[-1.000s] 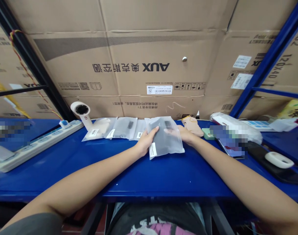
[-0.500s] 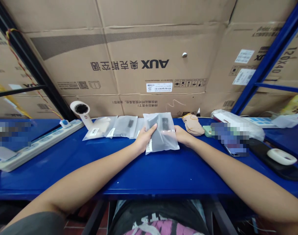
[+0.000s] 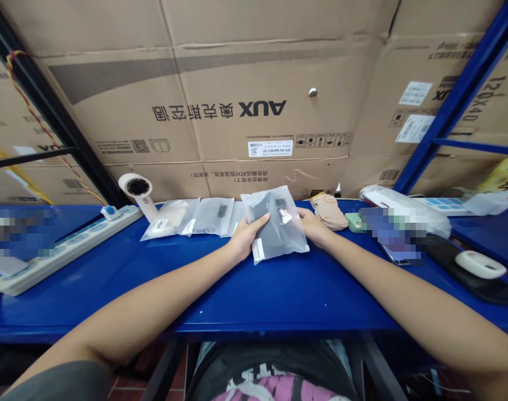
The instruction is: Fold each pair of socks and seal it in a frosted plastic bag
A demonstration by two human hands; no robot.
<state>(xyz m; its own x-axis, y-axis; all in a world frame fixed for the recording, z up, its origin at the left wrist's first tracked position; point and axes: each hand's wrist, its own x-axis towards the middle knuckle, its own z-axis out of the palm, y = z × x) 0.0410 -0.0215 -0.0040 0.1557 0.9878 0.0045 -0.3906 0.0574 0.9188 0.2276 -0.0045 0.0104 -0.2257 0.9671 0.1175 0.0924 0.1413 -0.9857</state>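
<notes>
A frosted plastic bag [image 3: 279, 228] with something dark inside is held up over the blue table, tilted, a white label at its lower left. My left hand [image 3: 248, 235] grips its left side, thumb on the front. At the right edge is my right hand [image 3: 312, 227], its fingers hidden behind the bag. Further similar bags lie at the back left: one with dark contents [image 3: 212, 216] and one with pale contents [image 3: 172, 216]. Beige folded fabric pieces [image 3: 329, 211] rest just beyond my right hand.
A white handheld fan [image 3: 141, 195] leans at the back left beside a long power strip [image 3: 70, 245]. On the right of the blue table [image 3: 254, 298] are a phone [image 3: 389, 236], a white plastic-wrapped item [image 3: 408, 209] and a white mouse [image 3: 481, 264]. Cardboard [image 3: 220, 72] stands behind.
The held bag has turned slightly, its top leaning further left and its lower edge shifting right. Both hands remain at its sides.
</notes>
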